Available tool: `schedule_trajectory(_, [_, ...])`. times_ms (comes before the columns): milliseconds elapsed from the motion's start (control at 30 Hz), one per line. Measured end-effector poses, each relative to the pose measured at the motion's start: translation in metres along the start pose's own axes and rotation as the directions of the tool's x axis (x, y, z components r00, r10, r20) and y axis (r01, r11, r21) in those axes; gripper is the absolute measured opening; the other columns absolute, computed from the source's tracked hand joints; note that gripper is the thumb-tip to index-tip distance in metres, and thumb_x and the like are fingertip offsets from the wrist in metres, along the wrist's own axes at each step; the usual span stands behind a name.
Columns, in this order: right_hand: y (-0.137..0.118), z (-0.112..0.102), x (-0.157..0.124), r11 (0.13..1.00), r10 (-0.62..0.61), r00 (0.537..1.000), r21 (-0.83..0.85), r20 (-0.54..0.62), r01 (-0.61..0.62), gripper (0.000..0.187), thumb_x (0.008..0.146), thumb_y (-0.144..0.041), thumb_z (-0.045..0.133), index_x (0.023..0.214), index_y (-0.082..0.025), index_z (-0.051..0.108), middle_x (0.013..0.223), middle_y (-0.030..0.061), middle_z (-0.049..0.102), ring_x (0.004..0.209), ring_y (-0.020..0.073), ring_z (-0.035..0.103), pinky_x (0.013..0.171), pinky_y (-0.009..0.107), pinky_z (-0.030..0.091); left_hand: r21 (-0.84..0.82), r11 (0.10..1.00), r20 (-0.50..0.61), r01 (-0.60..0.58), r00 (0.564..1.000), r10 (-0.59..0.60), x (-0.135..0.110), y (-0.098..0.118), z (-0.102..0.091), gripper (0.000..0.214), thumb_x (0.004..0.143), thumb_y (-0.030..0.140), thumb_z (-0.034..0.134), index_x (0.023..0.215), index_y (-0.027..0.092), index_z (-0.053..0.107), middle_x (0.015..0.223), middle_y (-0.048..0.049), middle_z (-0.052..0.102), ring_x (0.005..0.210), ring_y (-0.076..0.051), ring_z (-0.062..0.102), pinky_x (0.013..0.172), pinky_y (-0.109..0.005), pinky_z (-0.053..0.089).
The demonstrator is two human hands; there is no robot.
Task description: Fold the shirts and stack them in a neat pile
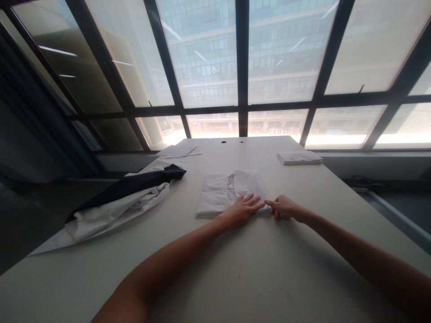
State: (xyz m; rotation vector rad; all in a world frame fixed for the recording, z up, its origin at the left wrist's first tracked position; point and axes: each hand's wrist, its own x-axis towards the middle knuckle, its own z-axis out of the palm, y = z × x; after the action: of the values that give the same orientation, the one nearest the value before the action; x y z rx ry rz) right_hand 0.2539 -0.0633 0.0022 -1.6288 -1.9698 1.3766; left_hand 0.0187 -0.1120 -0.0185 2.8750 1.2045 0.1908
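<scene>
A folded white garment (215, 195) lies flat on the white table, with a gap like a neckline running down from its far edge. My left hand (243, 210) rests palm down on its near right part, fingers spread. At the garment's right edge is my right hand (282, 207), its index finger and thumb closed at the near corner and the other fingers curled under. How much cloth sits between those fingertips is hard to see.
A second folded white cloth (299, 157) lies at the table's far right. Along the left edge, dark (131, 190) and white garments (117, 213) are heaped, partly overhanging. Papers (185, 151) lie at the far left. Tall windows (208, 58) stand beyond the table (215, 278).
</scene>
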Motion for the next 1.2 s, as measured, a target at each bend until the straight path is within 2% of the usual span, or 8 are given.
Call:
schedule_trajectory(100, [-0.007, -0.001, -0.003, 0.998, 0.002, 0.997, 0.062, 0.079, -0.007, 0.058, 0.086, -0.064, 0.063, 0.059, -0.013, 0.063, 0.056, 0.0122, 0.069, 0.036, 0.0072, 0.037, 0.038, 0.022, 0.026, -0.025, 1.000, -0.007, 0.012, 1.000, -0.012, -0.002, 0.000, 0.000, 0.066, 0.097, 0.011, 0.040, 0.159, 0.029, 0.027, 0.165, -0.0094, 0.027, 0.150, -0.037, 0.024, 0.116, -0.062, 0.026])
schedule_trajectory(200, [-0.009, -0.005, -0.005, 0.989, 0.001, 0.987, 0.146, 0.158, -0.024, 0.053, 0.087, -0.060, 0.065, 0.065, -0.011, 0.065, 0.065, 0.0145, 0.073, 0.037, 0.0050, 0.035, 0.037, 0.019, 0.025, -0.069, 0.997, -0.025, 0.018, 0.999, -0.019, -0.003, 0.001, -0.002, 0.061, 0.102, 0.015, 0.036, 0.160, 0.032, 0.025, 0.165, -0.0084, 0.027, 0.150, -0.036, 0.025, 0.116, -0.062, 0.026])
schedule_trajectory(367, [-0.007, -0.006, -0.003, 0.953, 0.033, 0.967, 0.283, 0.251, -0.106, 0.041, 0.090, -0.048, 0.066, 0.071, -0.012, 0.062, 0.067, 0.0101, 0.072, 0.038, 0.0030, 0.031, 0.036, 0.017, 0.022, -0.111, 0.994, -0.040, 0.019, 0.999, -0.023, -0.005, 0.001, -0.003, 0.060, 0.102, 0.014, 0.036, 0.159, 0.031, 0.027, 0.163, -0.0080, 0.031, 0.151, -0.032, 0.025, 0.119, -0.057, 0.024])
schedule_trajectory(567, [-0.004, 0.004, -0.001, 0.932, 0.008, 0.989, 0.358, 0.149, -0.062, 0.032, 0.087, -0.035, 0.066, 0.064, -0.014, 0.058, 0.052, -0.0013, 0.055, 0.039, 0.0030, 0.031, 0.038, 0.017, 0.020, -0.186, 0.982, -0.067, 0.044, 0.996, -0.057, -0.005, -0.001, 0.000, 0.050, 0.107, 0.023, 0.032, 0.157, 0.030, 0.033, 0.163, -0.0065, 0.032, 0.151, -0.026, 0.025, 0.122, -0.049, 0.021])
schedule_trajectory(667, [-0.002, 0.008, -0.004, 0.947, -0.035, 0.993, 0.323, 0.116, -0.004, 0.037, 0.085, -0.039, 0.066, 0.059, -0.015, 0.056, 0.045, -0.0052, 0.043, 0.039, 0.0041, 0.030, 0.038, 0.019, 0.018, -0.208, 0.977, -0.069, 0.051, 0.995, -0.067, -0.005, -0.001, 0.001, 0.048, 0.108, 0.027, 0.032, 0.156, 0.030, 0.037, 0.163, -0.0066, 0.033, 0.151, -0.025, 0.026, 0.122, -0.049, 0.021])
schedule_trajectory(833, [0.000, 0.008, -0.009, 0.941, -0.099, 0.984, 0.337, 0.146, 0.045, 0.042, 0.083, -0.051, 0.065, 0.061, -0.017, 0.052, 0.043, -0.0097, 0.032, 0.039, 0.0043, 0.024, 0.040, 0.020, 0.014, -0.224, 0.973, -0.076, 0.057, 0.994, -0.076, -0.005, 0.000, 0.000, 0.048, 0.108, 0.027, 0.033, 0.156, 0.030, 0.036, 0.162, -0.0060, 0.034, 0.151, -0.025, 0.028, 0.122, -0.051, 0.022])
schedule_trajectory(967, [-0.001, 0.009, -0.011, 0.952, -0.068, 0.991, 0.306, 0.119, 0.028, 0.045, 0.082, -0.057, 0.064, 0.062, -0.018, 0.051, 0.042, -0.0096, 0.032, 0.039, 0.0048, 0.024, 0.040, 0.022, 0.013, -0.222, 0.974, -0.099, 0.041, 0.993, -0.064, -0.004, -0.002, 0.004, 0.048, 0.108, 0.026, 0.034, 0.155, 0.029, 0.037, 0.160, -0.0063, 0.039, 0.150, -0.024, 0.030, 0.121, -0.048, 0.024])
schedule_trajectory(1200, [0.002, 0.013, -0.014, 0.964, -0.125, 0.989, 0.245, 0.073, 0.104, 0.049, 0.081, -0.063, 0.060, 0.064, -0.018, 0.054, 0.041, -0.0078, 0.035, 0.040, 0.0061, 0.025, 0.042, 0.023, 0.014, -0.207, 0.978, -0.106, 0.034, 0.993, -0.057, -0.003, -0.004, 0.007, 0.046, 0.109, 0.029, 0.033, 0.155, 0.027, 0.039, 0.159, -0.0070, 0.041, 0.150, -0.024, 0.030, 0.122, -0.046, 0.022])
